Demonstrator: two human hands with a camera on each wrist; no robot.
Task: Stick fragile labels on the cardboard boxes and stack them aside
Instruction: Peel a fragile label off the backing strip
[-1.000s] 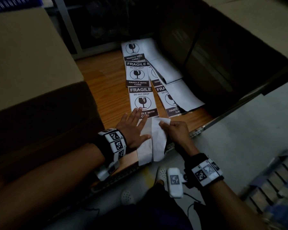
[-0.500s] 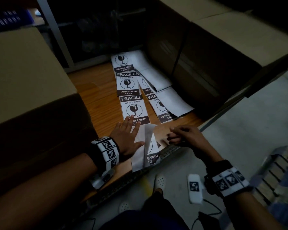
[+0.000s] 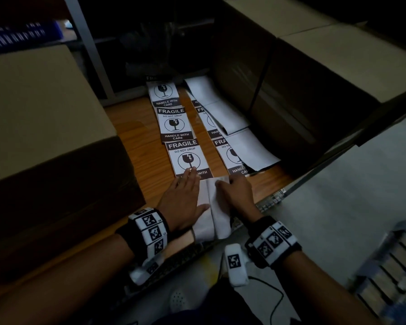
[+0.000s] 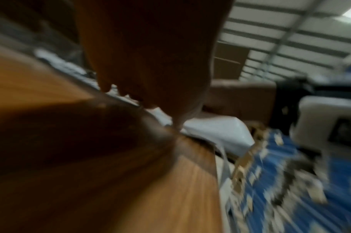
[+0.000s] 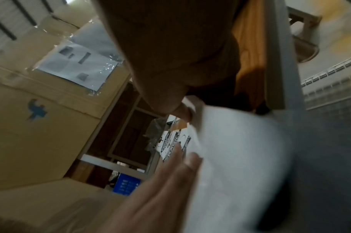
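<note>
Dim light. Wooden counter [image 3: 136, 137] with a strip of fragile labels [image 3: 176, 127] running away from the person down its middle — black-and-white, broken-glass symbol, "FRAGILE / DO NOT DROP / HANDLE WITH CARE". A second label strip [image 3: 223, 146] lies just to its right, partly covered by blank white backing sheets [image 3: 239, 141].

Left hand [image 3: 185, 198] lies flat, fingers straight and together, fingertips on the lower edge of the nearest label; its thumb side presses the left part of a white backing strip [image 3: 211, 212]. Holds nothing in a curl. The left wrist view is blurred; it shows only the hand low over the wood and white paper at the counter edge.

Right hand [image 3: 234, 195] sits on the right part of the same white strip, fingers bent at its top edge. In the right wrist view the thumb and a fingertip pinch the paper's corner. The strip is creased lengthwise and hangs over the near counter edge between the two wrists.

Cardboard boxes: one large box [image 3: 38, 109] at the left on the counter, its top plain; two more boxes [image 3: 326, 64] at the right, side by side, a dark strap running down between them. No label visible on any face shown.

Both wrists carry black-and-white marker bands [image 3: 150, 228].
</note>
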